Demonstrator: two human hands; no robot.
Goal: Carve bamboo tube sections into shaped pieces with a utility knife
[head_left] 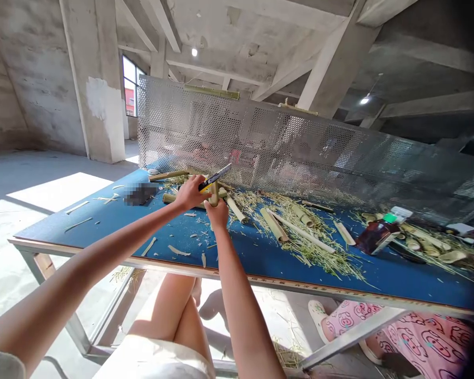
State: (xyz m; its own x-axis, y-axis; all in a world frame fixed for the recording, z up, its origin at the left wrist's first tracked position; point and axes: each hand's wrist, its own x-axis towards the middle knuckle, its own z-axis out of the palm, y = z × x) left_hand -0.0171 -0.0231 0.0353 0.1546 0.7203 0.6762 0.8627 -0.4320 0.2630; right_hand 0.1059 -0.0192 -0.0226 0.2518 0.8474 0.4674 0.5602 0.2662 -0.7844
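Observation:
Over the blue work table [130,237], my left hand [190,192] is closed around a utility knife [212,180] with a yellow and black handle. Its blade points up and away to the right. Close beside it, my right hand [218,212] grips a short bamboo piece [214,196] that stands roughly upright. The knife crosses near the top of this piece; whether the blade touches it I cannot tell. A bamboo tube [169,198] lies just behind my left hand, and a split bamboo strip [235,204] lies to the right of my hands.
Green and pale shavings [312,242] spread across the table's right half, around a split bamboo half [274,225]. A dark red bottle with a green cap [375,237] is farther right. A perforated metal screen [260,137] borders the far edge. Someone's patterned pink trouser leg [426,337] shows below.

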